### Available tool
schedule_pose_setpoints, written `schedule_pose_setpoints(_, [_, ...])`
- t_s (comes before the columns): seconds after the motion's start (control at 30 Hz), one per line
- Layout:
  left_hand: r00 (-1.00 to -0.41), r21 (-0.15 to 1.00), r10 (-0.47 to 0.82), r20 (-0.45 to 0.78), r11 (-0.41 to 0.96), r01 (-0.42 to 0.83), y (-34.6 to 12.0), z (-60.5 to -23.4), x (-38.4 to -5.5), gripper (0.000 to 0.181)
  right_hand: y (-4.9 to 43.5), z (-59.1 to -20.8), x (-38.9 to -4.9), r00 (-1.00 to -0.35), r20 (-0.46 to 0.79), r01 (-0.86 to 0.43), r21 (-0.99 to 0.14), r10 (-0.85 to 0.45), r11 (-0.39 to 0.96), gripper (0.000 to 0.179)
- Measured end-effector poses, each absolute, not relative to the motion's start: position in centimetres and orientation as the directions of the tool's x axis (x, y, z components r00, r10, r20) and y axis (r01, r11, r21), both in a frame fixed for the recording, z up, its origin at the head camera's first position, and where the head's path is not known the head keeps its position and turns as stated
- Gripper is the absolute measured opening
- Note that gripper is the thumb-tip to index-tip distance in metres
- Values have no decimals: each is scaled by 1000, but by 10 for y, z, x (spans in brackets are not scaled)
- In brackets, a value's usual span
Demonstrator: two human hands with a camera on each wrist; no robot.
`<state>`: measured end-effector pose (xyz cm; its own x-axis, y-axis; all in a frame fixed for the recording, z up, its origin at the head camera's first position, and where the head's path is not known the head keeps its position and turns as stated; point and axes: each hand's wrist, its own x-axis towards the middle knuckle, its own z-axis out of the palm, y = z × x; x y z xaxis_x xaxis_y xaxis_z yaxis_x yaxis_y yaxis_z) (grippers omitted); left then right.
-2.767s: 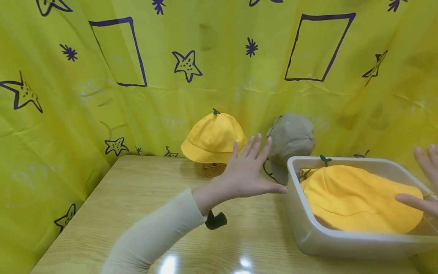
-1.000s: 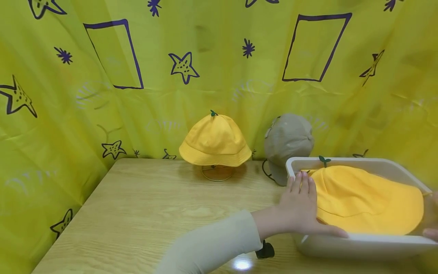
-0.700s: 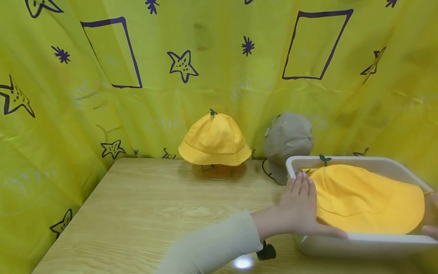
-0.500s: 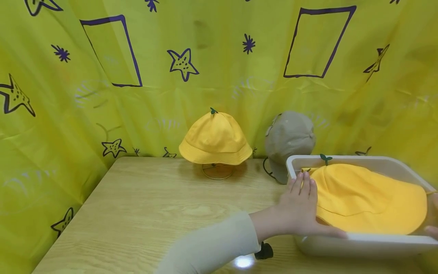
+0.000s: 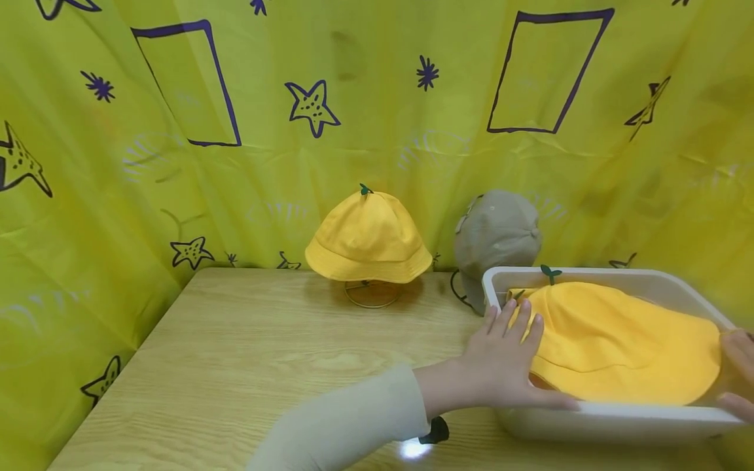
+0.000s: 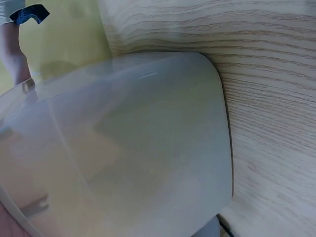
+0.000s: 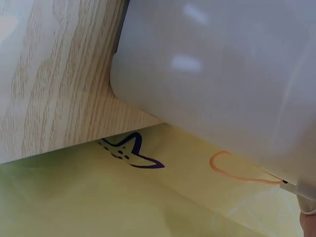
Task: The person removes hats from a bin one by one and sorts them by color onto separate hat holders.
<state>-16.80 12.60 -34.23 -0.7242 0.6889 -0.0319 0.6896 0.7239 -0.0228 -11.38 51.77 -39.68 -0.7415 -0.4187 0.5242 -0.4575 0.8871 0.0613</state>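
Observation:
My left hand (image 5: 501, 363) rests against the left side of a white plastic bin (image 5: 589, 428), its fingers straight and slightly spread. The thumb lies along the bin's near rim. At the right end of the bin is my right hand (image 5: 739, 373), cut off by the frame edge, its visible fingers straight. Inside the bin lies a yellow hat (image 5: 624, 347) with a green sprout on top; part of a second sprout shows beside it. In the left wrist view, the bin's translucent wall (image 6: 158, 133) fills much of the picture.
A yellow bucket hat (image 5: 368, 239) sits on a wire stand at the back of the wooden table (image 5: 265, 347). A grey cap (image 5: 497, 232) stands behind the bin's left corner. In the right wrist view, the bin overhangs the table edge and an orange coiled cord (image 7: 232, 175) hangs there.
My left hand has moved from over the table to the bin, and my right hand has come down at its right end. Most recently the bin has shifted slightly left with both hands.

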Motion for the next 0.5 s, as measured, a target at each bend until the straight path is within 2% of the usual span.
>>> schedule_pose_setpoints(0.2, [-706, 1, 707, -47, 706, 708, 117, -341, -168, 103, 505, -395, -109, -779, 497, -439, 5, -383, 899, 80])
schedule_pose_setpoints(0.4, [-692, 43, 721, -38, 693, 720, 108, -343, -169, 101, 493, -396, -102, -826, 470, -418, -141, -311, 898, 83])
schedule_pose_setpoints(0.5, [-685, 60, 728, -19, 685, 726, 104, -343, -169, 100, 486, -393, -100, -826, 478, -424, -181, -297, 887, 81])
